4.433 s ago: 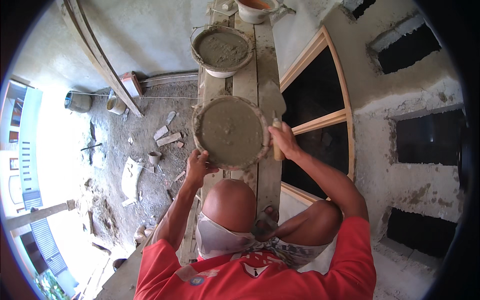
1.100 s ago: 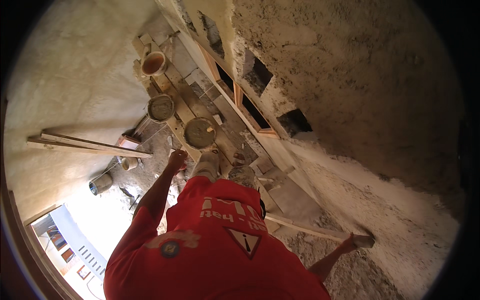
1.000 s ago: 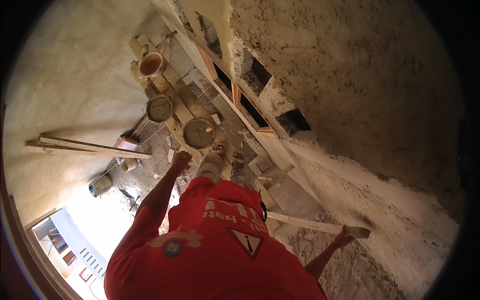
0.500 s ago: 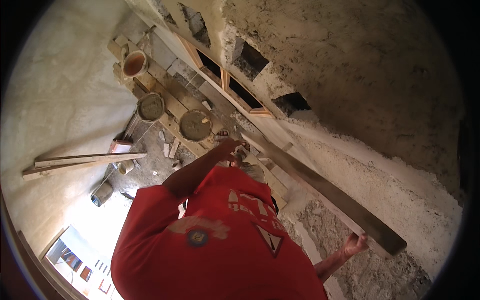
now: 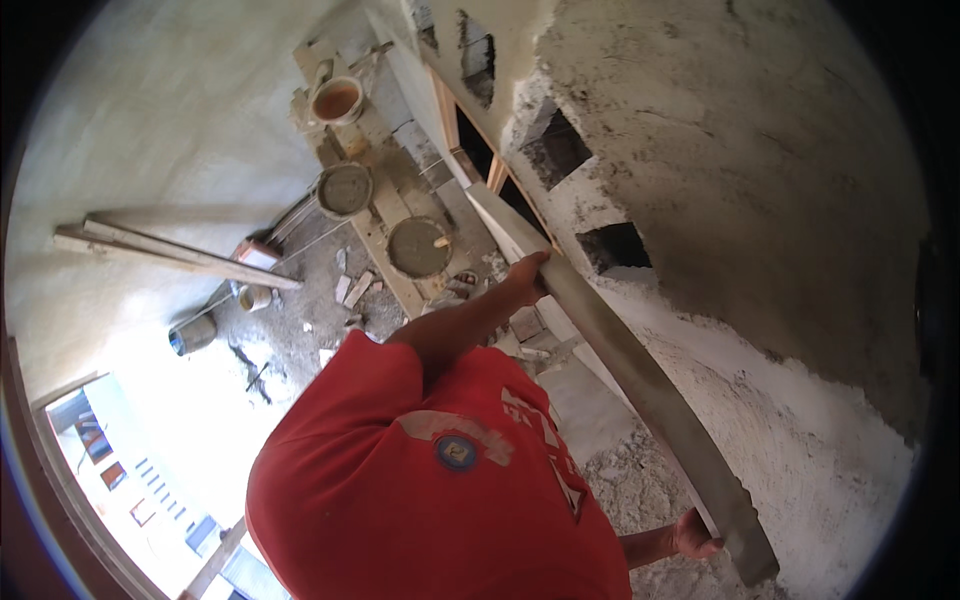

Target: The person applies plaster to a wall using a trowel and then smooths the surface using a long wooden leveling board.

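Note:
A long straightedge board (image 5: pixel 625 350), smeared with grey mortar, slants along the plastered wall from the window side down to the lower right. My left hand (image 5: pixel 527 279) is closed round its upper part, thumb over the near edge. Close to its lower end, my right hand (image 5: pixel 697 537) grips the near edge from below. Lumps of wet mortar cling to the far edge at that end. Whether the board touches the wall is hard to tell.
Planks (image 5: pixel 398 205) carry two tubs of grey mortar (image 5: pixel 420 248) (image 5: pixel 345 190) and a bucket of reddish liquid (image 5: pixel 337 100). Square holes (image 5: pixel 615 247) break the wall beside a wooden-framed window (image 5: pixel 446 115). Timber beams (image 5: pixel 190 255) lean at left; rubble (image 5: pixel 357 289) covers the floor.
My left hand has come away from near my body and taken hold of the board. The board now slants more steeply, its upper end over the window frame. My view has turned.

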A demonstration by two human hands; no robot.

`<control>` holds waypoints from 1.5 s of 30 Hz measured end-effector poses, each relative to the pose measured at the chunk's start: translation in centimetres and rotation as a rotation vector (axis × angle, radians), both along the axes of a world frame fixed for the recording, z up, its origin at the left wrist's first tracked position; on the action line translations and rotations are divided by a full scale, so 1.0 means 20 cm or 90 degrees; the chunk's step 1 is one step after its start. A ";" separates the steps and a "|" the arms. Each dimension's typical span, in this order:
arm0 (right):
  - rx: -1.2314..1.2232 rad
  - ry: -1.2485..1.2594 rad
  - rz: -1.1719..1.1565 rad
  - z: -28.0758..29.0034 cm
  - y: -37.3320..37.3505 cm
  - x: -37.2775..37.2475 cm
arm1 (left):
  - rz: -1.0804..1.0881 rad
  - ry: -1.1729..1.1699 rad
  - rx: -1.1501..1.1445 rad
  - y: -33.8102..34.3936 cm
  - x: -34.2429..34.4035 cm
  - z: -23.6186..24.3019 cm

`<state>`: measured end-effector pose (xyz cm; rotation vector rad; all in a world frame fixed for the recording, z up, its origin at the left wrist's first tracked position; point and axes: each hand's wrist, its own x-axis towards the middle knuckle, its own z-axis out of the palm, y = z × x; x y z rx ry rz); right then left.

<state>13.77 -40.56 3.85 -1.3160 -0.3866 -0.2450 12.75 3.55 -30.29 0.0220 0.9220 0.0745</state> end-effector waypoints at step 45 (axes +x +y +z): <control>0.383 0.659 -0.169 -1.62 0.49 0.58 | -0.012 -0.083 0.383 1.19 0.86 -0.21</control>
